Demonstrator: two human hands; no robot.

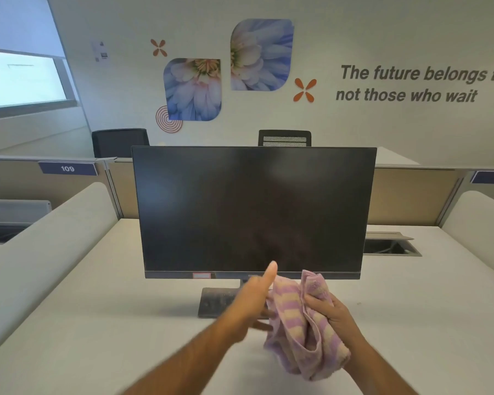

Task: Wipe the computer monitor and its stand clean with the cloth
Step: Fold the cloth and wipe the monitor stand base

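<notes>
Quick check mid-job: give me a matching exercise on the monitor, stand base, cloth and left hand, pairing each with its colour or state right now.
Column one:
1. monitor
2. stand base
3. cloth
4. left hand

Column two:
A. pink and cream stripes, bunched up, gripped by the right hand
B. fingers straight, thumb up, beside the cloth
C. dark grey slab flat on the desk, looks dusty
D. screen dark, standing upright

Pairs: 1-D, 2-C, 3-A, 4-B

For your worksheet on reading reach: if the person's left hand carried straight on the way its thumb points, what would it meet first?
Probably the bottom bezel of the black flat-screen monitor. The left hand hovers over the dark rectangular stand base, thumb aimed up and forward at the screen's lower edge. Depth is unclear from one view.
</notes>
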